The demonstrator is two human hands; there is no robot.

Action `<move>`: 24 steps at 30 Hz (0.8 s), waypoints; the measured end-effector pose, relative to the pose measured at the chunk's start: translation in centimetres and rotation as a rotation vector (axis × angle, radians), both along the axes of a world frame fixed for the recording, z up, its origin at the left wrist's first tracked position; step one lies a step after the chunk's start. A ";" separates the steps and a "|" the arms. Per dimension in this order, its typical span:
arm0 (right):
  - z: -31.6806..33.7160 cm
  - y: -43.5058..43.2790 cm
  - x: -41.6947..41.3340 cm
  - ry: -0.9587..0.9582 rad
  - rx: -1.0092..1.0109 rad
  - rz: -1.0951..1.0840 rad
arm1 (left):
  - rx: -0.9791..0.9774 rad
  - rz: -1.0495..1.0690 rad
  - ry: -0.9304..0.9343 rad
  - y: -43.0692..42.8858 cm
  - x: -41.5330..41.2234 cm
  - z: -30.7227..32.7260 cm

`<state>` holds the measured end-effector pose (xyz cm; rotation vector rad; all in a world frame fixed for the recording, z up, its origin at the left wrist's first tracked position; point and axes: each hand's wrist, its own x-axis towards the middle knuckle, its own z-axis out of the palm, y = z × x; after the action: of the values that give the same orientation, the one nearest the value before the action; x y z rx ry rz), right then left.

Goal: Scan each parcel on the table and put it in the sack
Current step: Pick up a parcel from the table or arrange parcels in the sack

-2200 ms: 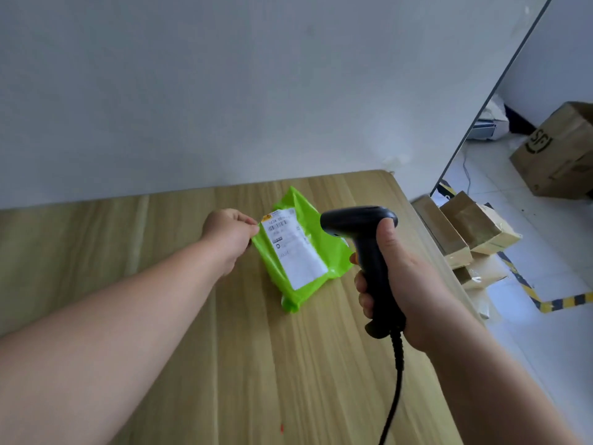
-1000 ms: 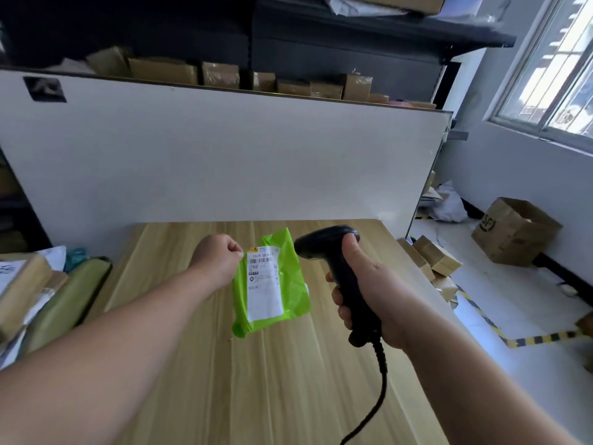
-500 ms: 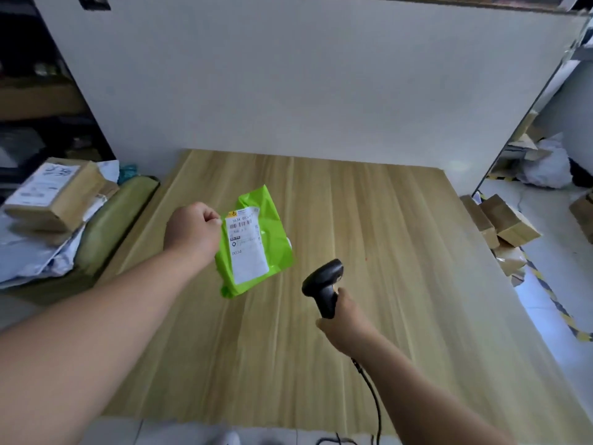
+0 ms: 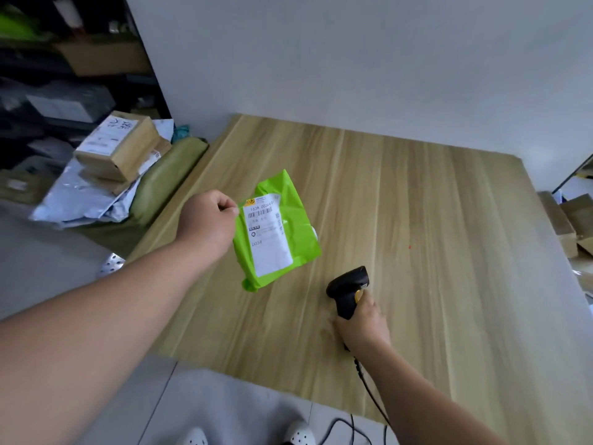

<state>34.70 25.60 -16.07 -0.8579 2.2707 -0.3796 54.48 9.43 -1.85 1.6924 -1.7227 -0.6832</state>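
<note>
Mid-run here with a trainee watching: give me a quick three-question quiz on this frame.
1. True or false: the right hand pinches the green parcel.
2. What does the right hand grip? A scanner; B cup; C nothing.
3. Which side of the table is the olive sack on?
Key: 1 false, the left hand does; 2 A; 3 left.
</note>
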 end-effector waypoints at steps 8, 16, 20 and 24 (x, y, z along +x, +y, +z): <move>1.8 0.6 0.3 0.009 0.040 -0.066 | 0.015 0.052 0.129 -0.4 3.2 1.5; 8.9 -2.7 7.7 0.148 -0.214 -0.054 | 0.059 0.059 0.308 -1.5 9.9 3.6; 13.6 -7.3 15.7 0.007 -0.438 -0.016 | 0.077 0.069 0.388 -3.3 16.0 5.2; 16.5 -11.3 24.0 -0.028 -0.588 0.089 | 0.123 0.021 0.420 -5.8 23.7 6.3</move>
<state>58.66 14.27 0.47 -1.2231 2.1061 -1.0414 78.14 3.58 4.46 1.5089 -1.3890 -1.0679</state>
